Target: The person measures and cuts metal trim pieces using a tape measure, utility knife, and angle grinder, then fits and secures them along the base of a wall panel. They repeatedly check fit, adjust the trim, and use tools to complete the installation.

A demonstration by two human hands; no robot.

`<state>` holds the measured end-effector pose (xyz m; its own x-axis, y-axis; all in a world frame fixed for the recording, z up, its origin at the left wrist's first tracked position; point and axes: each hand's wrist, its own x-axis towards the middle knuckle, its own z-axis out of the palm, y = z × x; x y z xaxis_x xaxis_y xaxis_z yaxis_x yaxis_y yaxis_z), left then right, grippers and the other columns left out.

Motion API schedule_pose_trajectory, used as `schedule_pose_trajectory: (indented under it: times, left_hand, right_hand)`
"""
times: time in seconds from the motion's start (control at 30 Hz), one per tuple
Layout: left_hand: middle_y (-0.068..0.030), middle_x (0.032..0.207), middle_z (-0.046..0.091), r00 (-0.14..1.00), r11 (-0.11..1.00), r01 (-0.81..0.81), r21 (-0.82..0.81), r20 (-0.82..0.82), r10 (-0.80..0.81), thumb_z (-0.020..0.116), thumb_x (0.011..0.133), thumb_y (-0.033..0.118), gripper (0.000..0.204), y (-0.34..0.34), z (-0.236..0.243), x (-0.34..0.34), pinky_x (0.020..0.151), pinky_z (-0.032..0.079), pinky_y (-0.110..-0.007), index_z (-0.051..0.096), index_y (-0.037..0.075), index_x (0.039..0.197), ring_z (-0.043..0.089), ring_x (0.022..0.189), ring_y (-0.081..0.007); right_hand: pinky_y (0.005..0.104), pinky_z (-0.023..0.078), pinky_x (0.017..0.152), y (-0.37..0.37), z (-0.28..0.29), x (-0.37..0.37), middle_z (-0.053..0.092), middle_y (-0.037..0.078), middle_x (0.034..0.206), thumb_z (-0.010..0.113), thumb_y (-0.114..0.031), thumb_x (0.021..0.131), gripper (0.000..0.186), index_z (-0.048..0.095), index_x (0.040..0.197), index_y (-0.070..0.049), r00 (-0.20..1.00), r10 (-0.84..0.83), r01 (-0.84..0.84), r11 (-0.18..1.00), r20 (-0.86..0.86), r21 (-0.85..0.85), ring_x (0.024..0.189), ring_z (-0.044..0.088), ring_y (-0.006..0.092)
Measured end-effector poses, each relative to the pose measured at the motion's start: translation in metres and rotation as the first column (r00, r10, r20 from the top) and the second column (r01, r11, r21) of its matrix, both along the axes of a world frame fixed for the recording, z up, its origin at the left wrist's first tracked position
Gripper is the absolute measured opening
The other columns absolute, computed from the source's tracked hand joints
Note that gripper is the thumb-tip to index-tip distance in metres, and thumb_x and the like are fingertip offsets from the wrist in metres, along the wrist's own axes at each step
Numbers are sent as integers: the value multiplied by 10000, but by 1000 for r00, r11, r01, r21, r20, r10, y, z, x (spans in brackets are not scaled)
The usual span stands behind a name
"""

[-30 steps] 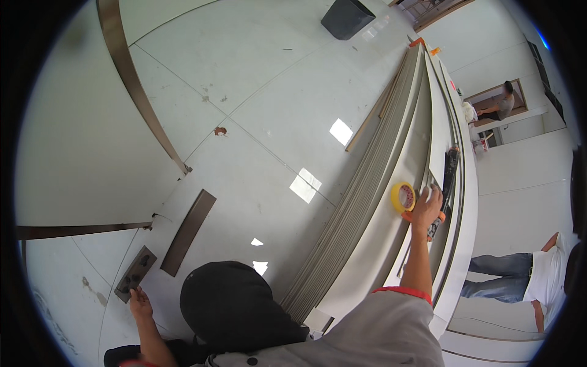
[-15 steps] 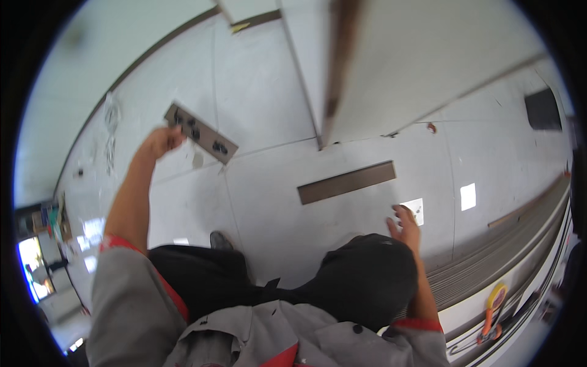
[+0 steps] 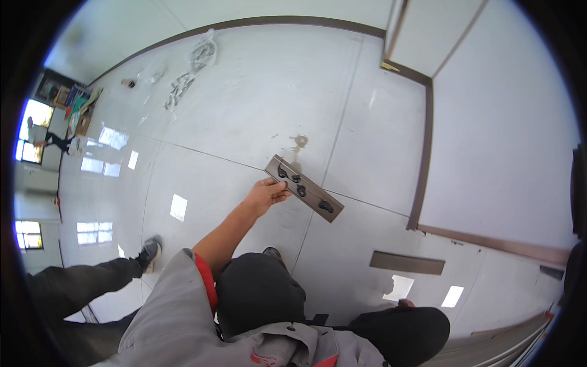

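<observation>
My left hand [image 3: 269, 194] is closed on the edge of a brown strip [image 3: 325, 194], which it holds at a slant over the floor. Dark blobs of some material sit along the strip's upper face. A second brown strip [image 3: 406, 262] lies flat on the floor to the right. Only some fingertips of my right hand [image 3: 405, 303] show behind my right knee; whether they hold anything is hidden.
Another person's trousered leg and shoe [image 3: 150, 254] are close on my left. A white wall panel [image 3: 495, 147] with brown skirting stands at right, stacked boards [image 3: 520, 342] at lower right. Clear plastic [image 3: 202, 52] lies on the tiles [image 3: 232, 110]; a distant person [image 3: 56, 142] is near the windows.
The view has swung left, away from the board stack. My right hand has left the tape and boards and dropped behind my knee. My left hand still grips the strip, now more centred in view.
</observation>
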<state>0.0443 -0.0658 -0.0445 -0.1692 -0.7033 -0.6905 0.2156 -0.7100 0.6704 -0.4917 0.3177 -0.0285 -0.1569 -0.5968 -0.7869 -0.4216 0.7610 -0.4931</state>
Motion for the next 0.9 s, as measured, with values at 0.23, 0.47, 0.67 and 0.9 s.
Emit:
schedule_pose_trajectory:
  times: [0.23, 0.47, 0.67, 0.9]
  left_hand:
    - [-49, 992, 743, 991, 990, -128, -59, -57, 125, 683, 999, 158, 124, -3, 1, 6, 841, 580, -306, 686, 63, 1079, 721, 924, -163]
    - [-67, 1047, 733, 955, 956, -291, 23, -49, 292, 668, 1008, 150, 137, 8, 36, -18, 849, 577, -309, 673, 48, 1099, 716, 948, -176]
    - [-85, 1064, 728, 931, 927, -353, 127, -51, 362, 639, 1026, 140, 141, 25, 123, -36, 866, 571, -313, 656, 38, 1122, 708, 971, -190]
    - [-80, 1051, 749, 946, 945, -319, -74, -92, 312, 649, 1011, 106, 153, 52, 306, -31, 881, 556, -313, 698, 47, 1143, 693, 970, -162]
  right_hand:
    - [461, 512, 1011, -60, 158, 30, 661, 238, 1249, 700, -251, 968, 442, 601, 1315, 4, 934, -287, 229, 938, -212, -262, 1166, 647, 376]
    - [496, 499, 1007, -153, 305, 88, 692, 221, 1145, 716, -158, 942, 282, 669, 1174, -7, 942, 231, -329, 774, -243, -541, 1088, 656, 414]
    - [488, 527, 932, -155, 328, 102, 714, 180, 1053, 703, -101, 932, 158, 681, 1075, -37, 849, 399, -525, 713, -348, -465, 1015, 679, 386]
    - [473, 527, 891, -119, 368, 96, 704, 219, 1072, 605, -281, 998, 283, 689, 1112, -36, 799, 523, -573, 812, -298, -110, 994, 658, 406]
